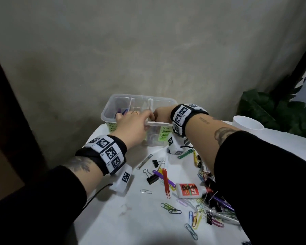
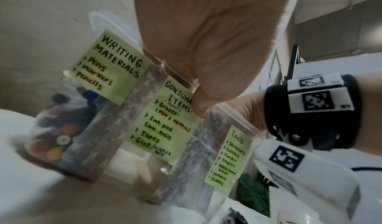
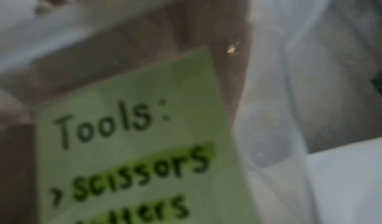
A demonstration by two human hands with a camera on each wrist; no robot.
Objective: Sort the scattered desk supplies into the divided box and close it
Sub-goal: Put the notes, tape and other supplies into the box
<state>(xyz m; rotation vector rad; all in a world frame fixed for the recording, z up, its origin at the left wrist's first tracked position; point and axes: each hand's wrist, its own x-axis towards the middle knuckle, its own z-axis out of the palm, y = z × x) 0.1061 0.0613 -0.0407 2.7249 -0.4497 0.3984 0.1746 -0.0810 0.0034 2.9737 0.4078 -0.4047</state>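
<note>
The clear divided box (image 1: 113, 103) stands at the back of the white table, with green labels (image 2: 115, 67) on its front wall. My left hand (image 1: 131, 122) grips the front rim by the middle compartment, thumb (image 2: 202, 110) on the outside wall and fingers curled over the edge. My right hand (image 1: 162, 114) reaches over the rim just right of it, above the Tools label (image 3: 134, 137). Its fingers dip into the right compartment and show only as a blur through the plastic. Coloured pens (image 2: 57, 129) fill the left compartment.
Scattered on the table in front of the box are a glue bottle (image 1: 189, 190), black binder clips (image 1: 151, 178), a red fastener strip (image 1: 165, 181) and several coloured paper clips (image 1: 193, 220). A white cup (image 1: 247, 123) and a plant (image 1: 276, 110) stand at the right.
</note>
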